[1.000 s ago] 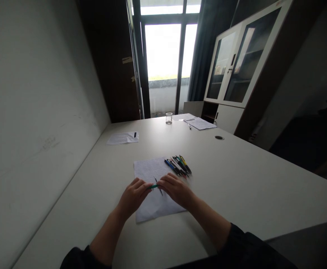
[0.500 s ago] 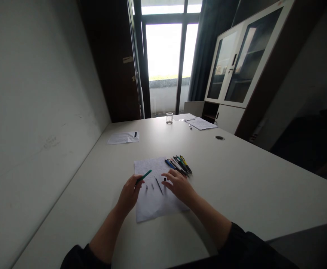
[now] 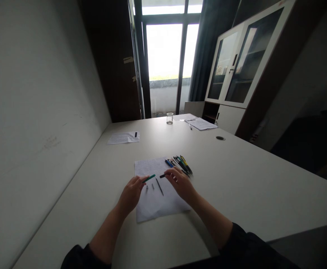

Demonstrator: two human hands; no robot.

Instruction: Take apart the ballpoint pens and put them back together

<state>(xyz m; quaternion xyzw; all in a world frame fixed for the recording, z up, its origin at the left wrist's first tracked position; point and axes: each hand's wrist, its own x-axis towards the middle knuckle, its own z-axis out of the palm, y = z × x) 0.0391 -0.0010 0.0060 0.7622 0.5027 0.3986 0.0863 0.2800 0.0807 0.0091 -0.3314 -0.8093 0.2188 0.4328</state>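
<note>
The left hand [image 3: 131, 190] pinches a green pen barrel [image 3: 150, 178] between thumb and fingers, its free end slanting up toward the other hand. The right hand [image 3: 179, 182] grips a short black piece [image 3: 162, 176] at its fingertips, pointing back at the barrel; a small gap lies between the two ends, so they seem to be apart. Below that gap, between the hands, a thin refill [image 3: 159, 186] lies on a written sheet of paper [image 3: 163, 210]. Nearer the left hand's fingers rest two tiny parts, a pale bit [image 3: 147, 187] and a slim bit [image 3: 152, 186], too small to tell exactly. Just beyond the right hand, a bunch of pens [image 3: 185, 165] lies partly over the sheet's edge.

For handling these pieces well, I judge that the barrel is best held steady on the left while the right hand makes the finer adjustments, with both ends level and in line. A light pinch should do, since slim plastic may roll or slip. Wrists and little fingers are better lifted clear of the tiny parts, which could easily be brushed away
</note>
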